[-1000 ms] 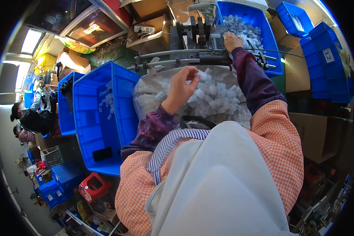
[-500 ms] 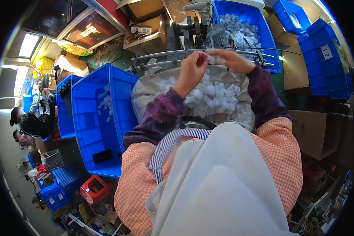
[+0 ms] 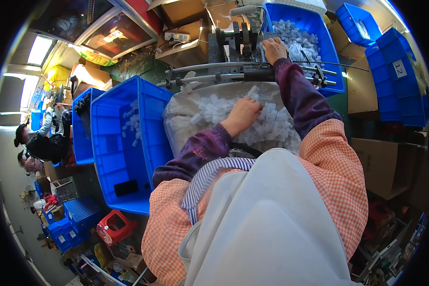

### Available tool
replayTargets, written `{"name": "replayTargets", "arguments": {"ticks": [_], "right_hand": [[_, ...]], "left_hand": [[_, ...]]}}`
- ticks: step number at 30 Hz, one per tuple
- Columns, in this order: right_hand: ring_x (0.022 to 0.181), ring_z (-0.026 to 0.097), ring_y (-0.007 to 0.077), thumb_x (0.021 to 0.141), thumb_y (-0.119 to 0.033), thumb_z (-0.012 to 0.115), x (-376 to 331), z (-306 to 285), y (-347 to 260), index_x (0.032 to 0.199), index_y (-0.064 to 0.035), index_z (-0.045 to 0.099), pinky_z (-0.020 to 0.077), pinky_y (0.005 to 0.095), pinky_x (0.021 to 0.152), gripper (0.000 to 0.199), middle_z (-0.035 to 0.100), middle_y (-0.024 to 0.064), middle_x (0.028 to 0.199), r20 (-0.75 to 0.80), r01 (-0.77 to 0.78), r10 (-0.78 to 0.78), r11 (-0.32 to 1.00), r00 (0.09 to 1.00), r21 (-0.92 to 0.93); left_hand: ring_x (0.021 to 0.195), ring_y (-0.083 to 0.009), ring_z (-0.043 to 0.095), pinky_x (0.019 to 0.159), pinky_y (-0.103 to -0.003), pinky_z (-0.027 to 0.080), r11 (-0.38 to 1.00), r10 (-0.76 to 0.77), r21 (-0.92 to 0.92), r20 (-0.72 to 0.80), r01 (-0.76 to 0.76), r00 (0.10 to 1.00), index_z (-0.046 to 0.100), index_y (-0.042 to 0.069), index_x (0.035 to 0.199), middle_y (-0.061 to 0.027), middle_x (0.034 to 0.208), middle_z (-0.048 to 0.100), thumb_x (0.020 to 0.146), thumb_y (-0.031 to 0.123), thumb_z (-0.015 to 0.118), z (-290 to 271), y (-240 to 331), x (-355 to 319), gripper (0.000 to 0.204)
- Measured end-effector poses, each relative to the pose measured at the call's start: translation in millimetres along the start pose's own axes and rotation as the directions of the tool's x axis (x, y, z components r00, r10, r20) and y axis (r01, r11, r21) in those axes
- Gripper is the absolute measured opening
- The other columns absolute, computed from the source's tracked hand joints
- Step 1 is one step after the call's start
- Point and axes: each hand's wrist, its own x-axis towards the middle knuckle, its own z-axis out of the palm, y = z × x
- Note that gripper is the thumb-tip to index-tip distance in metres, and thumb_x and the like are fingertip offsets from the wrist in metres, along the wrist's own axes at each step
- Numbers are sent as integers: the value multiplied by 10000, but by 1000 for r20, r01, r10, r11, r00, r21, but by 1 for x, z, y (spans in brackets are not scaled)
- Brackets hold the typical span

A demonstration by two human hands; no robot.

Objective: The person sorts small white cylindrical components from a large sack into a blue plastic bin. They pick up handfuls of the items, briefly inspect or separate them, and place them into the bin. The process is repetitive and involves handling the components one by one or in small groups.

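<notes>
Pieces of white plastic [image 3: 277,125], many with thin prongs, lay heaped on a cloudy plastic sheet [image 3: 178,109] in front of the person, near the metal rods [image 3: 202,67] of a dark machine [image 3: 242,40]. Of the 2 hands, the left hand [image 3: 243,116] dipped into the heap, fingers bent and bunched; whether it pinched 1 piece, several or none could not be told. The right hand [image 3: 274,50] curled at the machine's right side, its grip hidden too. That closeness was likely the chief hazard: had a part of the machine moved, a fingertip could have been nipped. The right sleeve [image 3: 298,86] crossed the rods, so loose cloth might have snagged on a clamp [image 3: 321,74]. Tangled prongs could have brought up 2 pieces together, and a hasty sweep could have tipped some over the sheet's edge, perhaps into the blue bin [image 3: 155,119] beside it.
</notes>
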Motion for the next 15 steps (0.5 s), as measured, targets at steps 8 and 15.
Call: {"name": "replayTargets", "arguments": {"ticks": [8, 15], "right_hand": [[1029, 474, 228, 799, -204, 518, 1, 5, 2, 892, -154, 618, 366, 392, 838, 145, 603, 1, 956, 46, 14, -13, 1000, 999, -20], [1064, 465, 205, 804, -302, 525, 7, -7, 1, 940, -180, 645, 305, 408, 879, 219, 608, -10, 994, 180, -147, 153, 988, 972, -50]], "left_hand": [[800, -306, 553, 708, -381, 437, 980, -92, -189, -128, 67, 988, 624, 37, 787, -119, 794, 623, 722, 85, 596, -23, 5, -5, 85], [803, -299, 562, 713, -375, 441, 977, -96, -204, -126, 69, 987, 627, 38, 798, -122, 793, 624, 715, 92, 609, -30, 5, -5, 101]]}}
